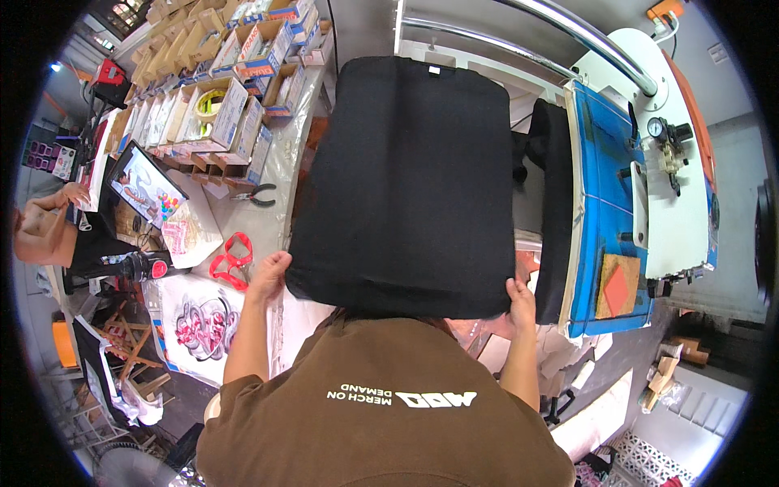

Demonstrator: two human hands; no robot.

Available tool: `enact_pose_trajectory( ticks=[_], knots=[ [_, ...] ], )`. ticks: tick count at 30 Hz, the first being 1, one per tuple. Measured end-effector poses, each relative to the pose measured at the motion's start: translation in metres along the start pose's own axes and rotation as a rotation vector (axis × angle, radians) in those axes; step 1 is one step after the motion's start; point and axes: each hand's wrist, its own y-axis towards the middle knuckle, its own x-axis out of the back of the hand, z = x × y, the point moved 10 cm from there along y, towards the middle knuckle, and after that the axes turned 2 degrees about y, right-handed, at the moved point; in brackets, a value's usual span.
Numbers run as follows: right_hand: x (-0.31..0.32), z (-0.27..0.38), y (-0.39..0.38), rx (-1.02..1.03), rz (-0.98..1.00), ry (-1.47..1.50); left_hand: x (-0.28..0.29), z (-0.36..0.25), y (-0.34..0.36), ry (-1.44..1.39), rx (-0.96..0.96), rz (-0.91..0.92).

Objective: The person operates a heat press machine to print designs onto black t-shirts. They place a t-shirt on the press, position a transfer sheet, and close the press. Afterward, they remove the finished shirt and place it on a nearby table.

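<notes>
A large black fabric piece [401, 187] lies spread flat and squarish, with a small white tag at its top edge. My left hand [272, 276] grips its lower left corner, and my right hand [519, 298] holds the lower right corner. To its right is a narrower black padded strip [554, 219], beside a white press machine [680, 203] with a blue plate [600, 138], gauge and steel bars. An orange square [617, 288] rests on a tan pad on the blue plate.
Shelved cardboard boxes [219, 122], pliers [258, 197], red straps [229, 265], a printed sheet [203, 321] and a screen [146, 183] crowd the left table [276, 178]. A co-worker's bare arm [49, 235] is at far left. Cardboard boxes [661, 377] stand at lower right.
</notes>
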Motion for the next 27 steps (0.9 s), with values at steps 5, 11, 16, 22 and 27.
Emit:
enact_pose_trajectory(
  ticks=[5,11,16,22,27],
  knots=[
    [0.038,-0.011,-0.001,0.055,-0.044,0.075,0.015,0.0,-0.001,0.112,0.04,0.051],
    [0.053,-0.011,-0.01,0.149,-0.229,-0.187,-0.011,-0.009,-0.009,0.312,0.049,-0.031],
    [0.037,-0.02,-0.003,0.163,-0.09,0.06,0.002,0.017,0.002,-0.014,-0.071,-0.052],
    [0.052,-0.024,-0.006,0.357,-0.353,-0.581,-0.011,-0.02,-0.018,1.071,-0.558,-0.509],
    [0.042,-0.001,-0.011,0.395,-0.45,-0.633,0.026,0.011,-0.01,0.398,-0.473,-0.495]
  ],
)
